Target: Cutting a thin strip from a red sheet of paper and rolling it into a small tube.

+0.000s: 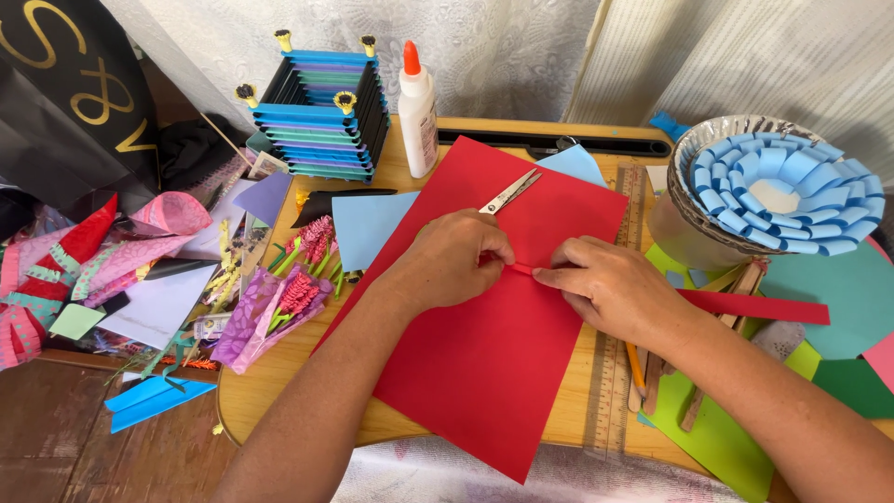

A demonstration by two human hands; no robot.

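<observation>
From the head view, both hands met over a large red paper sheet lying on the wooden table. The left hand was curled knuckles-up, its fingertips pinching one end of a narrow red paper strip; the right hand pinched the same strip just beside it, and the strip's free length ran out past the right wrist. Scissors lay on the sheet just beyond the left hand. A glue bottle stood near the table's far edge beside a stacked blue paper box. A bowl of blue paper loops sat at the right, a wooden ruler passing under the right forearm.
</observation>
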